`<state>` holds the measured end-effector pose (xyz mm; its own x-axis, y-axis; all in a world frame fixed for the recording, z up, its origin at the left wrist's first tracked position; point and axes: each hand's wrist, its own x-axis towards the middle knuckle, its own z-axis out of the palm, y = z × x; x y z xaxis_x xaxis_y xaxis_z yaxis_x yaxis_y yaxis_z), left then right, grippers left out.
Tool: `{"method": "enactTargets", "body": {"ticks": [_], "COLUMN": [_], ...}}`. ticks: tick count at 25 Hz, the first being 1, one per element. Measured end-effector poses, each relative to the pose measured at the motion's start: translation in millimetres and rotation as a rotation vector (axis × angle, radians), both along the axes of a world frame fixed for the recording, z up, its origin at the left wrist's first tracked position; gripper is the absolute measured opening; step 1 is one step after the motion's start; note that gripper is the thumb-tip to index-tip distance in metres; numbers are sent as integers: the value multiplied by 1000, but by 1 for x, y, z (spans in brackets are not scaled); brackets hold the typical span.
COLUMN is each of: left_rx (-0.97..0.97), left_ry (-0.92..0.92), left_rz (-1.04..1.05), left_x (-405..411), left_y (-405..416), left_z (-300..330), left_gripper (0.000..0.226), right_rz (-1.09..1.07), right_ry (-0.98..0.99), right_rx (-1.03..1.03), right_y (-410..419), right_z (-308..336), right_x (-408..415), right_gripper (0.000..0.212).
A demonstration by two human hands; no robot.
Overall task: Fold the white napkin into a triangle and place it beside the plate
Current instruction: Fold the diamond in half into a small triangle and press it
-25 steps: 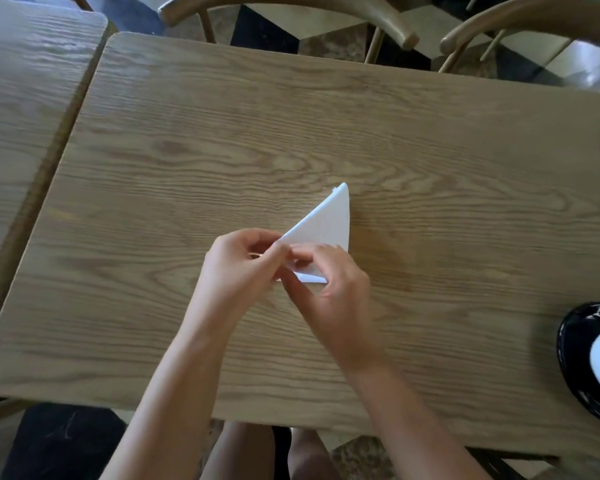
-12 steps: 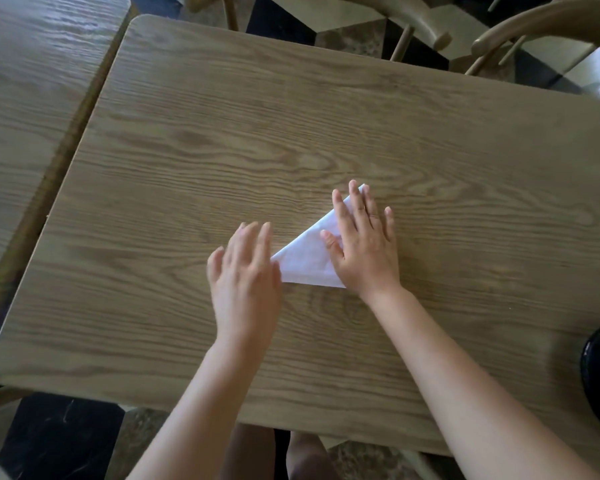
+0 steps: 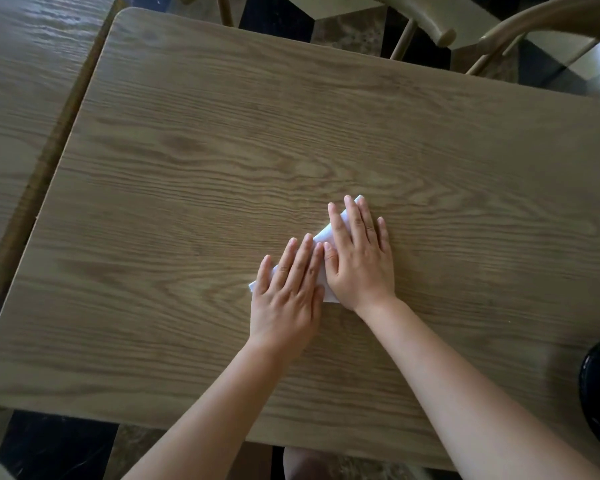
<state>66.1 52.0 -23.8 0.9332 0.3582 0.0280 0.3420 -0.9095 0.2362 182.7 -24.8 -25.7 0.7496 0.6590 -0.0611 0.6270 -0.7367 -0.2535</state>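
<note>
Pressing flat on the white napkin (image 3: pixel 326 233), my left hand (image 3: pixel 286 296) and right hand (image 3: pixel 359 261) lie side by side, fingers (image 3: pixel 350 216) straight and slightly spread, gripping nothing. Mostly covered, the folded napkin rests mid-table (image 3: pixel 187 168), well apart from the black plate (image 3: pixel 594 393) at the right edge. No writing is legible anywhere.

Table (image 3: pixel 222 202) matt grained wood; napkin (image 3: pixel 326 233) white paper; plate (image 3: pixel 596 393) glossy black.

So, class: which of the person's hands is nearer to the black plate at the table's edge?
Right. The right hand lies flat on the napkin, on the side toward the plate; the left hand lies beside it, farther from the plate.
</note>
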Motion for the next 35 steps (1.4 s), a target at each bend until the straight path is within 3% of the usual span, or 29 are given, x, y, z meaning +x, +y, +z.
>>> {"method": "enactTargets", "body": {"ticks": [5, 8, 16, 21, 24, 27, 30, 33, 35], "left_rx": [27, 74, -74, -111, -240, -420, -537, -621, -673], "left_ry": [-12, -41, 103, 47, 126, 192, 315, 394, 379], "left_rz": [-49, -113, -134, 34, 158, 257, 238, 153, 144], "left_x": [-9, -31, -49, -8, 31, 51, 63, 67, 65], "left_y": [7, 12, 18, 20, 24, 30, 45, 56, 55], "left_z": [6, 2, 17, 44, 50, 50, 55, 62, 65], "left_gripper": [52, 51, 60, 47, 29, 27, 20, 25, 11], "right_rz": [14, 203, 281, -77, -63, -37, -31, -58, -143], "right_ry": [-15, -95, 80, 135, 114, 147, 167, 238, 334], "right_rx": [-52, -33, -115, 25, -55, -99, -75, 84, 287], "right_y": [0, -14, -26, -34, -39, -40, -40, -37, -34], "right_z": [8, 9, 12, 15, 13, 14, 15, 18, 24], "right_x": [-1, -21, -31, -43, -45, -42, -43, -41, -43], "right_gripper": [57, 54, 60, 59, 56, 56, 57, 57, 57]}}
